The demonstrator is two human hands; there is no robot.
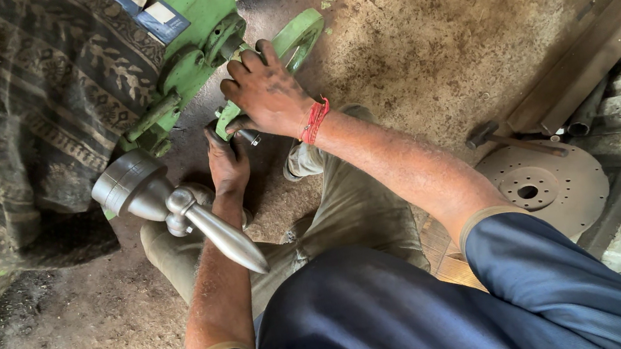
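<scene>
A big green machine [185, 61] fills the top left. Its paint is worn and dirty. Part of it is hidden under a dark patterned cloth [1, 107]. The machine is not all together: one green arm [283, 54] sticks out from it toward the middle, and the hands are busy right there.

The dirt floor [452, 19] is brown and dusty. The person sits on it with bent legs in tan trousers [349, 210].

A round metal disc [549, 186] with holes lies on the floor to the right. It is well apart from the machine, so it looks like a part that is off for now. A hammer [500, 138] lies just beside it. Long metal bars [599, 54] lie near the wall.

A shiny grey handle [192, 214] with a pointed end sticks out from the machine, near the left arm. No hand is on it.

The right hand [264, 90] is on the green arm. Its fingers [247, 64] curl over the top of it and hold it. A red thread [314, 120] is tied on that wrist.

The left hand [227, 163] is just under the green arm. Its fingers are closed around something small there, close to a small bolt [248, 137]. I cannot tell just what it grips.

So I think the work is in the middle. The green arm is in its spot on the machine, but both hands are on it, so I guess it is not fixed tight yet. The disc is waiting on the floor.
</scene>
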